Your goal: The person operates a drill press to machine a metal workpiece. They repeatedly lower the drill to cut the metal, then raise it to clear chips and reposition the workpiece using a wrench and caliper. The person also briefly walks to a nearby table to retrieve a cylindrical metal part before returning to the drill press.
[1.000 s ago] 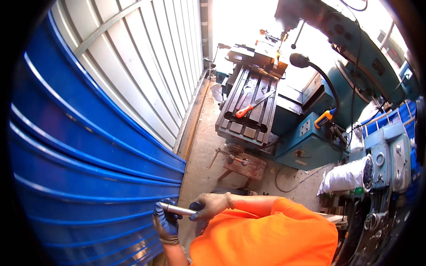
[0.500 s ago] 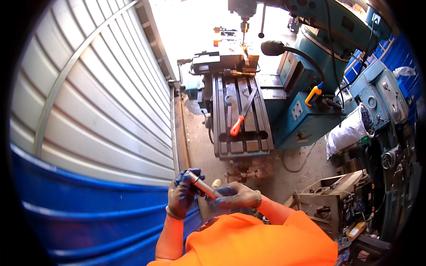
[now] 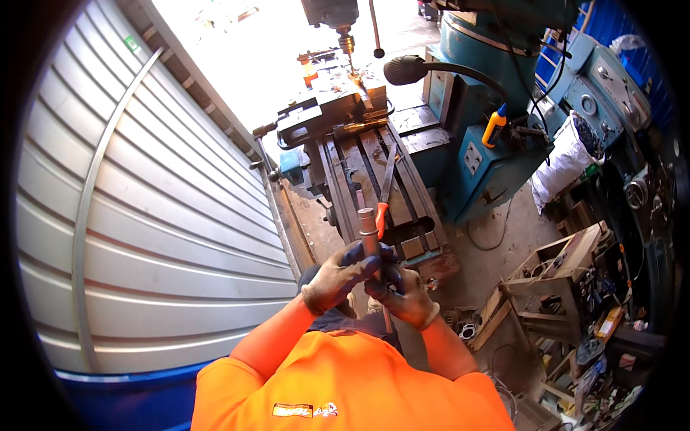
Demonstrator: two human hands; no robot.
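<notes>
Metal cylinder (image 3: pixel 369 244), slanted leftward a moment ago, now points away from the body, fingers of the left hand (image 3: pixel 336 276) and right hand (image 3: pixel 407 296) clamped round its lower part. Its ringed end (image 3: pixel 367 218), uncovered, overlaps the machine table's (image 3: pixel 407 188) near-left corner, apparently easier to view.

From the wearer's head, a fisheye camera looks down and forward, past an orange shirt (image 3: pixel 352 381), left hand (image 3: pixel 338 277) and right hand (image 3: pixel 408 297) nearby, toward a slotted surface (image 3: pixel 411 197) beyond.
</notes>
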